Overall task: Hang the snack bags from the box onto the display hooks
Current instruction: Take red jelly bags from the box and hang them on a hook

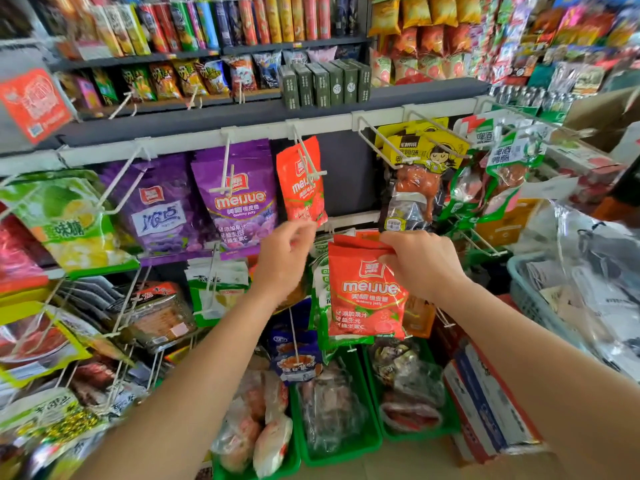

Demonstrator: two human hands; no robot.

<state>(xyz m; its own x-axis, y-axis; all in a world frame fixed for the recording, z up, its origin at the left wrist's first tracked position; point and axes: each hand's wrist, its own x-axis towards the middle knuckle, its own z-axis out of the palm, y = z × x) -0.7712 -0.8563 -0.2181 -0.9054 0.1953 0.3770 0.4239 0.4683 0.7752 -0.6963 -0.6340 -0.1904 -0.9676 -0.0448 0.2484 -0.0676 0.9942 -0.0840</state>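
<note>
Beneath the hung red bag [302,188], matching red bags [367,299] bear white lettering

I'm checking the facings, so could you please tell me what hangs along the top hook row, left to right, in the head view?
Green lime candy bag → purple bag with white label → purple meijue bag → red meijue bag → yellow-topped drumstick pack → green-and-white packs.
</note>
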